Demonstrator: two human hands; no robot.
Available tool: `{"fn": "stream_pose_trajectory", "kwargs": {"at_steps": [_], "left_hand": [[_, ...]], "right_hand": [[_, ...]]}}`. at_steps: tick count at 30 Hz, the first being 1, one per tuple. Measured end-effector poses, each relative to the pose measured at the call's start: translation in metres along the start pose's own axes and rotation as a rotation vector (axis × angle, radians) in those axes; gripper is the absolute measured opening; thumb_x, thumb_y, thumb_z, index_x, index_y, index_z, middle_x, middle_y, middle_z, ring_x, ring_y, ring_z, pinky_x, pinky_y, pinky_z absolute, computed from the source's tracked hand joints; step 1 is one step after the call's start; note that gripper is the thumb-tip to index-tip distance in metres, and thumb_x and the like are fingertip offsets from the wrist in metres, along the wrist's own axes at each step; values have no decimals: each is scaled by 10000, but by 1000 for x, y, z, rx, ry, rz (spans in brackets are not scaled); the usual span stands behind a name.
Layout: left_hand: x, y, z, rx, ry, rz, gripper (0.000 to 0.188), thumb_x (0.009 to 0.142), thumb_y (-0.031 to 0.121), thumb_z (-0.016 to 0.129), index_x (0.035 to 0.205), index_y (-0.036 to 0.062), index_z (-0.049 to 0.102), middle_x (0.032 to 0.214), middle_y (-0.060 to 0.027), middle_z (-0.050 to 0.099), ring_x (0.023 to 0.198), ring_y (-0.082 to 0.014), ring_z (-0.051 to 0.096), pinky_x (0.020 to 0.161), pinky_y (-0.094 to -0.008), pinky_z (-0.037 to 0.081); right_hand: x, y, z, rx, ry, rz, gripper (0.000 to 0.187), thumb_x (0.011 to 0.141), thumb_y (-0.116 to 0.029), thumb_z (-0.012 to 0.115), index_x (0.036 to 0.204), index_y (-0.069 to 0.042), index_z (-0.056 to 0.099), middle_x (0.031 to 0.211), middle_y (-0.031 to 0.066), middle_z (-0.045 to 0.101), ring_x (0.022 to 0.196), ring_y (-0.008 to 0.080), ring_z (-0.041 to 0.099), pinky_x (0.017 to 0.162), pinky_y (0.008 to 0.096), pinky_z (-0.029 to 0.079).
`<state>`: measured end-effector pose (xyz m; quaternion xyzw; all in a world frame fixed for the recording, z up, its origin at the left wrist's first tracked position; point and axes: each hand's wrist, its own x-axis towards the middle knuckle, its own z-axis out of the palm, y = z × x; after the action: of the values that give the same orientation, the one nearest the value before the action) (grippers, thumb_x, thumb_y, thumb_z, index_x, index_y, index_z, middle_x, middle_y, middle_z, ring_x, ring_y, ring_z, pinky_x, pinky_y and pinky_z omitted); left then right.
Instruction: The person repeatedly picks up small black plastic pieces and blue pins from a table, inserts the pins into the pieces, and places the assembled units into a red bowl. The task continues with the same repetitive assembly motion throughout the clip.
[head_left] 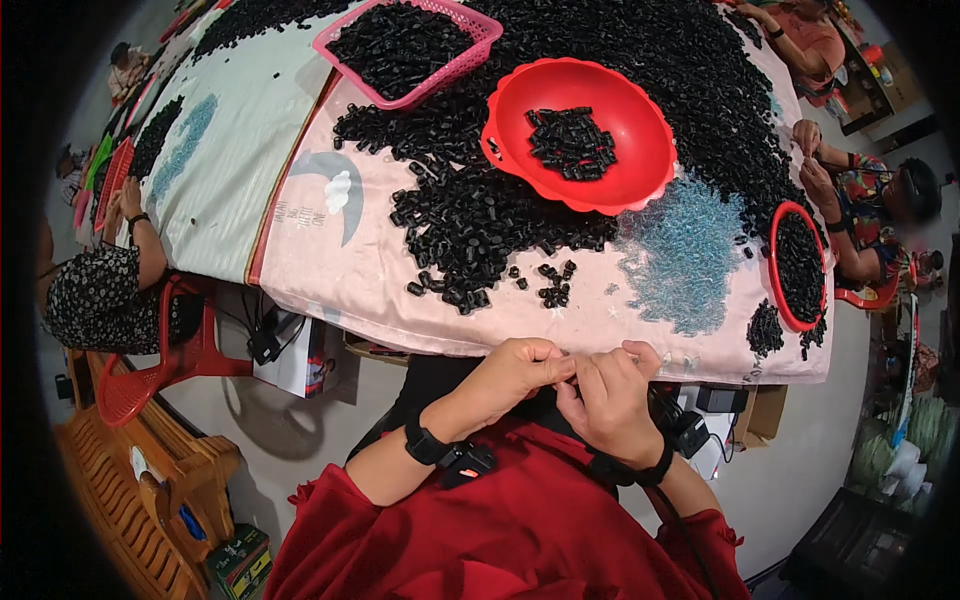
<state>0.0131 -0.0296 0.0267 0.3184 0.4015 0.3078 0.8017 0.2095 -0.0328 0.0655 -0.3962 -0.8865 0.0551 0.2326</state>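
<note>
My left hand and my right hand meet just in front of the table's near edge, fingertips touching. Thumb and forefinger of the left are pinched together. The right hand's fingers are curled in; whatever lies between the fingertips is too small and covered to name. Beyond them on the pale pink cloth lies a small cluster of short black plastic pieces, beside a larger heap of such pieces. To the right spreads a pile of tiny clear-blue pieces.
A red bowl holding some black pieces sits on the far heap. Left of it stands a pink basket, full of them. A red round tray is at the right edge. Other people sit on both sides; a red chair stands left.
</note>
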Motion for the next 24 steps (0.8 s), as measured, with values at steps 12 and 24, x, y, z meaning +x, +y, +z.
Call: {"fn": "stream_pose_trajectory", "kwargs": {"at_steps": [12,24], "left_hand": [[6,21,-3,-119,34,-26,308,1066,321,699,1192,42,728,1001,-38,739,824,-76,677,631,-219,547],[74,135,-16,-62,152,277,323,1083,248,659,1320,30,650,1123,-38,703,1001,-146,700,879,-298,582]], "right_hand": [[15,73,32,-266,161,295,243,913,-148,774,1141,-93,708,944,34,636,923,229,607,940,465,344],[16,72,34,-177,171,335,133,888,-101,791,954,-111,676,855,68,673,824,271,628,893,441,340]]}}
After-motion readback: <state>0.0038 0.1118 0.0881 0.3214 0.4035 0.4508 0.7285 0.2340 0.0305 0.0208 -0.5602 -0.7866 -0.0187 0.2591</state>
